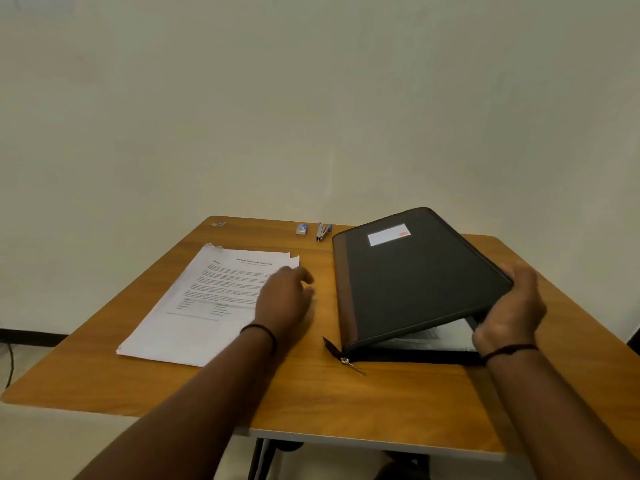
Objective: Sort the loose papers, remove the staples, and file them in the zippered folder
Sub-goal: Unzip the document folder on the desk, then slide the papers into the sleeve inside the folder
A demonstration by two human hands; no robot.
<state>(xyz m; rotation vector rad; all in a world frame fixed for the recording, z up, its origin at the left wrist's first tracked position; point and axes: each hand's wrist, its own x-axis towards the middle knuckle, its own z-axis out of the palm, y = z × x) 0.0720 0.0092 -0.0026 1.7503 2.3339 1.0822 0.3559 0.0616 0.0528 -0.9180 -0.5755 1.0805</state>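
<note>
A stack of printed papers lies on the left half of the wooden table. My left hand hovers at the stack's right edge with fingers loosely bent, holding nothing. The black zippered folder with a brown spine and a white label lies on the right, unzipped. My right hand grips the right edge of its cover and holds it lifted, so pale pages inside show. The zipper pull hangs at the folder's near left corner.
A small stapler or staple remover and a little staple box sit near the table's far edge. A small scrap lies at the far left corner. A plain wall stands behind the table.
</note>
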